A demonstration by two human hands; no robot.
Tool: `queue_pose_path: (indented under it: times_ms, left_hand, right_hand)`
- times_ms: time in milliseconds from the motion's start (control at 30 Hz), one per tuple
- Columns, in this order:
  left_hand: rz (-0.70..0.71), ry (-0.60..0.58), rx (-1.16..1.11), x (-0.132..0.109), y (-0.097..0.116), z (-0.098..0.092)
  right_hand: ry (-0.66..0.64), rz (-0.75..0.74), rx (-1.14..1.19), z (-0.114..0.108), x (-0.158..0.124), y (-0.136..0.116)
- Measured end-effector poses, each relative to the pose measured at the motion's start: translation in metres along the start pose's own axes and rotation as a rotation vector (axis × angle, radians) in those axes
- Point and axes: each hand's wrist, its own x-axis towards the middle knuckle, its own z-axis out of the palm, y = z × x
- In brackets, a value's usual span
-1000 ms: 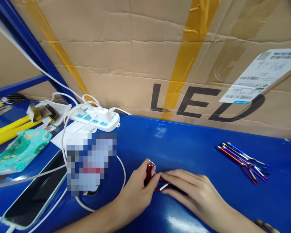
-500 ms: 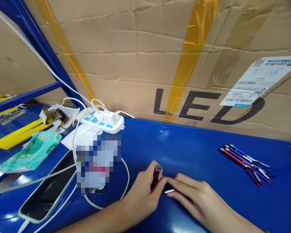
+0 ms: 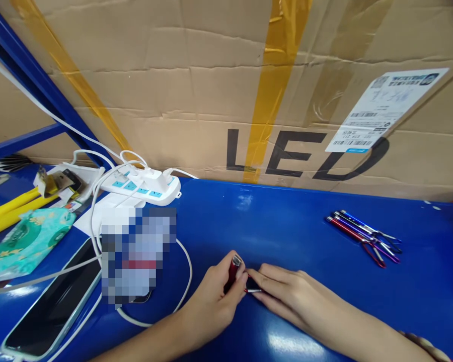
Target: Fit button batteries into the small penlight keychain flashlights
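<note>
My left hand (image 3: 213,294) is closed around a slim red tube (image 3: 232,270) whose silver end points up between thumb and fingers. From the tube's side, a red carabiner (image 3: 253,290) with a silver gate spans the small gap to my right hand (image 3: 289,291). The fingertips of that hand are pressed together on the carabiner's other end, low over the blue table. Similar tubes with carabiners (image 3: 358,234), in red, purple, silver and blue, lie bundled side by side further right. The lower part of the held tube is hidden in my palm.
A large cardboard box (image 3: 196,100) lettered LED stands along the back of the blue table (image 3: 279,216). To the left are a white power strip (image 3: 169,191) with cables, a phone (image 3: 56,301), a blurred-out item (image 3: 139,256), a green tissue pack (image 3: 30,241) and yellow tubes (image 3: 15,211).
The view has turned a little to the right, so everything sits further left in it. Both hands keep the same grip on the red tube and its carabiner.
</note>
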Motion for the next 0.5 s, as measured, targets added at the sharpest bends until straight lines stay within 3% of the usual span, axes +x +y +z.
queue_pose_path:
  times_ms: [167, 333, 500]
  left_hand:
    - [0.015, -0.002, 0.05, -0.0002, 0.0022, -0.0015]
    - [0.027, -0.015, 0.111, -0.0029, 0.0057, -0.0001]
    - [0.023, -0.012, 0.044, -0.0043, 0.0068, 0.002]
  right_hand:
    - [-0.001, 0.032, 0.122, 0.0036, 0.0003, 0.0021]
    - [0.133, -0.026, 0.028, 0.0092, 0.0011, -0.0003]
    - [0.166, -0.045, -0.023, 0.0058, 0.0032, 0.0001]
